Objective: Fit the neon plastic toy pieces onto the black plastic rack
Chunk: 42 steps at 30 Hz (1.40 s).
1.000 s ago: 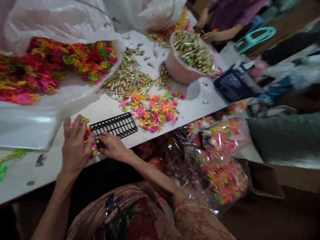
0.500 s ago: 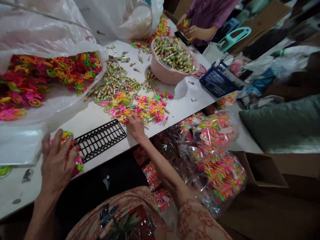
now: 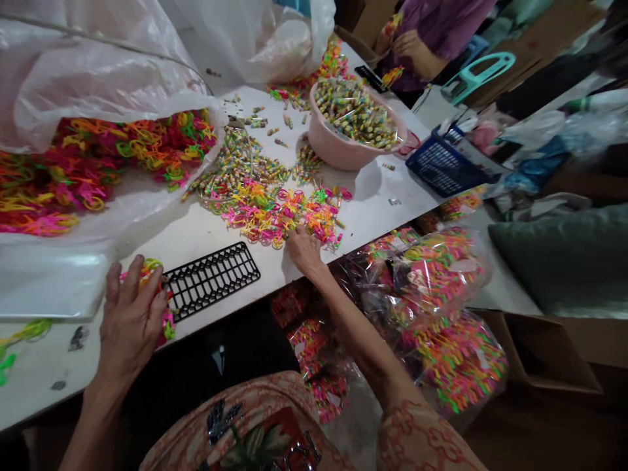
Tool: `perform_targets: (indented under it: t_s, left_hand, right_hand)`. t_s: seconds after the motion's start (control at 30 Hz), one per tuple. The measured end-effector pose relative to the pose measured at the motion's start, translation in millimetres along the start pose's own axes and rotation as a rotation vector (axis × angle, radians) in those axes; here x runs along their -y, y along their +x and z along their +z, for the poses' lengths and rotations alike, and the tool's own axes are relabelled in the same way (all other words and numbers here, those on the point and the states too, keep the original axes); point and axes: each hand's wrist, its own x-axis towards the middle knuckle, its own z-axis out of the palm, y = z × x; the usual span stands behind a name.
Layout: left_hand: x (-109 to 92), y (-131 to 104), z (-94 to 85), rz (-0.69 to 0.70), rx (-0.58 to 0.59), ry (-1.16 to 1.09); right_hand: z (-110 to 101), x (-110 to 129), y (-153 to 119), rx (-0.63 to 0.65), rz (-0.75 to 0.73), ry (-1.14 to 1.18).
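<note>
My left hand (image 3: 131,317) lies with fingers spread over a small bunch of colourful plastic pieces (image 3: 169,325) at the left end of a black plastic grid rack (image 3: 213,280). At the near edge of a pile of bright plastic pieces (image 3: 265,212) is my right hand (image 3: 303,248), its fingers bent down into the pieces; what they hold, if anything, is hidden. Behind that pile lies a heap of small patterned tubes (image 3: 235,157). More tubes fill a pink basin (image 3: 338,140).
A large plastic bag of bright pieces (image 3: 142,150) and clear sheets (image 3: 53,281) are at left. A blue basket (image 3: 444,163) stands at the table's right edge. Filled bags (image 3: 456,353) and an open carton (image 3: 540,347) are below. Across the table, a person's hand (image 3: 412,49) shows.
The view has shifted, so the table items appear further right. My right hand has moved right along the pile's edge, away from the rack. My left hand stays by the rack's left end.
</note>
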Motion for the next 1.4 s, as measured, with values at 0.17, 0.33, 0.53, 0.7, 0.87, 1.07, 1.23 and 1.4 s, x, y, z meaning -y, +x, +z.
perform_targets:
  t_s: [0.17, 0.33, 0.53, 0.7, 0.87, 1.07, 1.23, 1.4]
  left_hand:
    - [-4, 2, 0.2, -0.039, 0.013, -0.006]
    - [-6, 4, 2.3, -0.024, -0.001, -0.010]
    - [-6, 4, 3.0, -0.054, 0.000, -0.020]
    - [-7, 5, 3.7, -0.089, 0.000, -0.022]
    - [-4, 4, 5.4, -0.101, -0.003, -0.027]
    - [-4, 5, 6.7, -0.114, 0.002, -0.017]
    - [-4, 6, 6.6, -0.112, 0.004, 0.019]
    - [-4, 6, 5.5, -0.112, 0.026, 0.014]
  right_hand:
    - [7, 2, 5, -0.032, 0.070, 0.030]
    - [3, -31, -12, 0.063, -0.007, 0.378]
    - [12, -31, -13, 0.522, -0.064, 1.413]
    - [19, 5, -12, 0.384, -0.058, 1.623]
    - [23, 41, -25, 0.213, -0.243, 1.418]
    - [42, 81, -31, 0.123, -0.424, 1.146]
    - [48, 119, -32, 0.096, -0.398, 1.064]
    - [48, 159, -12, 0.134, -0.401, 1.168]
